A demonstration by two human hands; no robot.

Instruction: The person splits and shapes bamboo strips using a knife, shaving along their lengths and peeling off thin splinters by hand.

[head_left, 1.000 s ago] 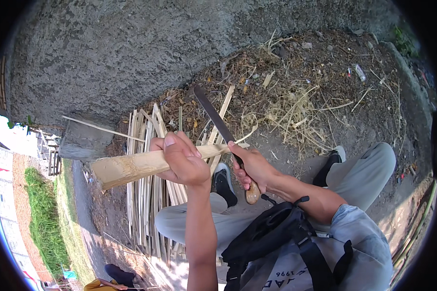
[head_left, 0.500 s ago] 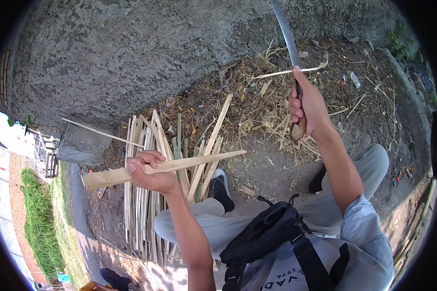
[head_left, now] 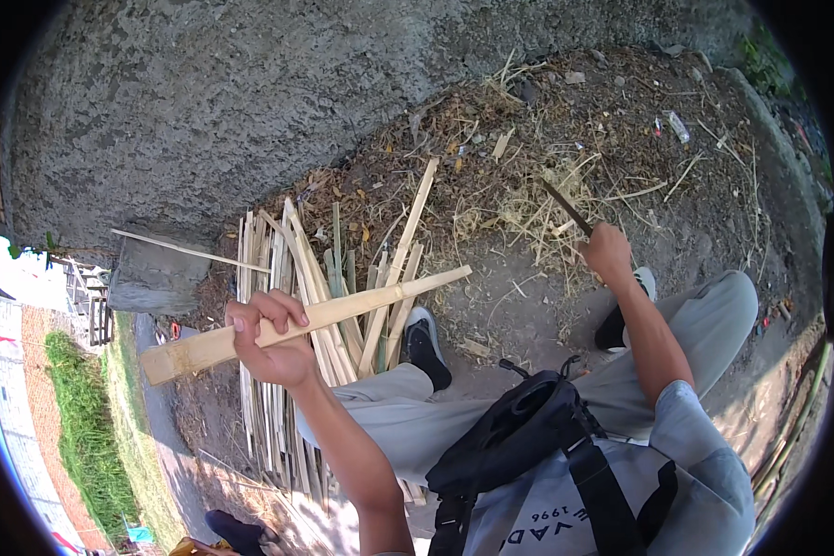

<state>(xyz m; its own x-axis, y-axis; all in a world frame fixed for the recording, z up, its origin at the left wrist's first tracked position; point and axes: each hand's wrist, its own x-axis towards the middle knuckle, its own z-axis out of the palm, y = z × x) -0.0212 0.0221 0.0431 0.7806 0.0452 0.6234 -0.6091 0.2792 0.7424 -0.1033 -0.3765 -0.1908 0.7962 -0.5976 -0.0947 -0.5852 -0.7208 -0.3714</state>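
Pale and tapered, a wooden stick [head_left: 361, 304] is gripped near its thick end by the fingers of the left hand [head_left: 273, 341], above long strips [head_left: 332, 357] on the ground [head_left: 528, 324]; a knife [head_left: 565, 206] is held in the right hand's [head_left: 609, 255] curled fingers, before scattered shavings [head_left: 528, 221].

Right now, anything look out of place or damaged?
Mildly. One pale strip crosses from the grey block to the strip pile, askew against strips lying mostly side by side. A clear, bottle-like item at upper right stands out amid the dry debris. The tapered piece in the left hand looks intact.
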